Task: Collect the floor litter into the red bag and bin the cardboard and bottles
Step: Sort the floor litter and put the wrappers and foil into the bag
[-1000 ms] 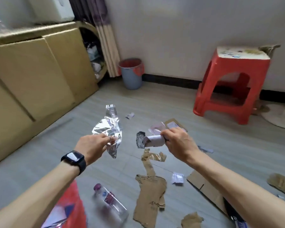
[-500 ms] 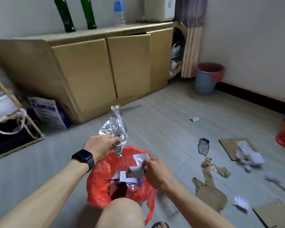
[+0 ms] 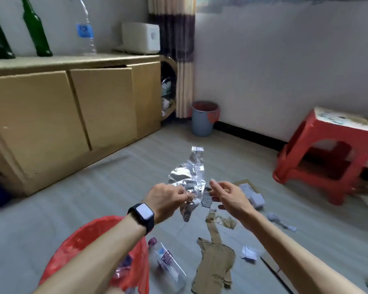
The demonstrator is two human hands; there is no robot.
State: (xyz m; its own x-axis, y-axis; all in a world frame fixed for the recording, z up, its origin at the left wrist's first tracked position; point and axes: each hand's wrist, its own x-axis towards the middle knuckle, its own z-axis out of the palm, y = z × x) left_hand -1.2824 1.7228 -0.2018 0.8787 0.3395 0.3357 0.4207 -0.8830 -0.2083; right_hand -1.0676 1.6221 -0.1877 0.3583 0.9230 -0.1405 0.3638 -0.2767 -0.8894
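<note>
My left hand (image 3: 168,198) pinches a crumpled silver foil wrapper (image 3: 189,177) and holds it up at chest height. Beside it, my right hand (image 3: 227,196) is empty, its fingers relaxed and spread. The red bag (image 3: 81,240) stands open on the floor under my left forearm, with paper scraps inside. A clear plastic bottle (image 3: 168,266) lies on the floor just right of the bag. A torn strip of brown cardboard (image 3: 217,259) lies beyond it. White paper scraps (image 3: 249,253) and a dark mesh piece (image 3: 206,199) are scattered around. The blue bin (image 3: 203,119) stands by the far wall.
A red plastic stool (image 3: 327,158) stands at the right. A long yellow cabinet (image 3: 72,115) lines the left wall; two green bottles (image 3: 35,28) and a clear bottle (image 3: 84,28) stand on top. More cardboard (image 3: 270,266) lies at the lower right.
My right hand has let go of the white paper it held over the red bag and has risen, empty, beside the foil. The view has swung back to the right.
</note>
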